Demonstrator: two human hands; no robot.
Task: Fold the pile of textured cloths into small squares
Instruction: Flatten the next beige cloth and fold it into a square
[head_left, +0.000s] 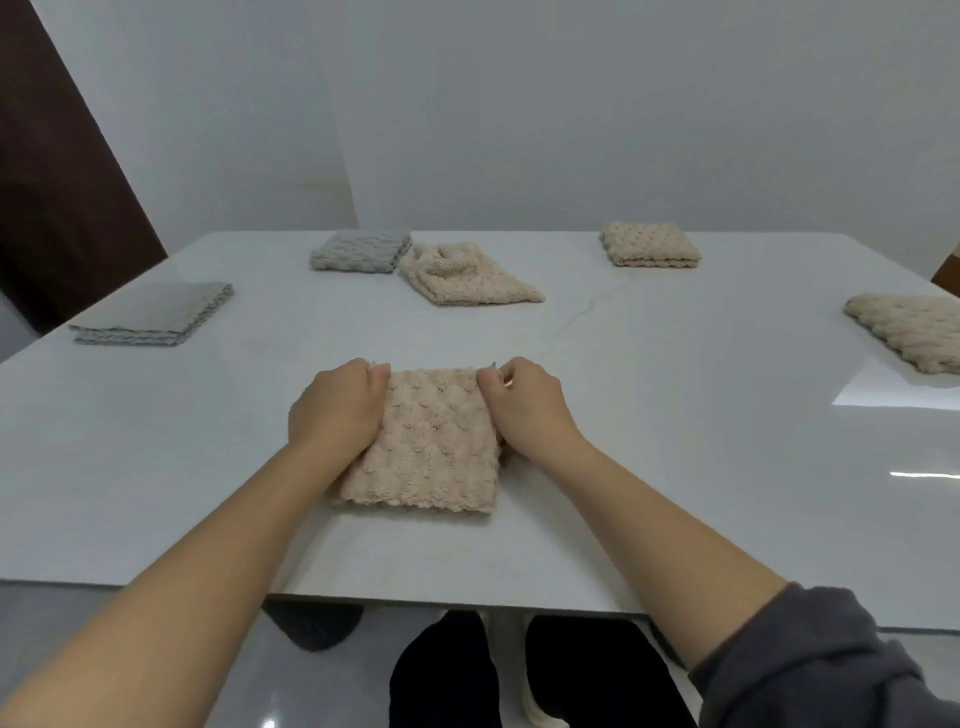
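Note:
A beige textured cloth (434, 441) lies folded into a small rectangle on the white table (649, 415), close to the near edge. My left hand (335, 410) pinches its far left corner, and my right hand (524, 408) pinches its far right corner. A loosely bunched beige cloth (467, 275) lies further back in the middle. Folded cloths lie around it: a grey one (361, 250) at the back, a grey one (156, 314) at the left, a beige one (649, 244) at the back right, and a beige one (909, 330) at the right edge.
A pale wall rises right behind the table. At the far left stands a dark brown panel (57, 171). My legs in dark trousers (519, 675) show below the near table edge.

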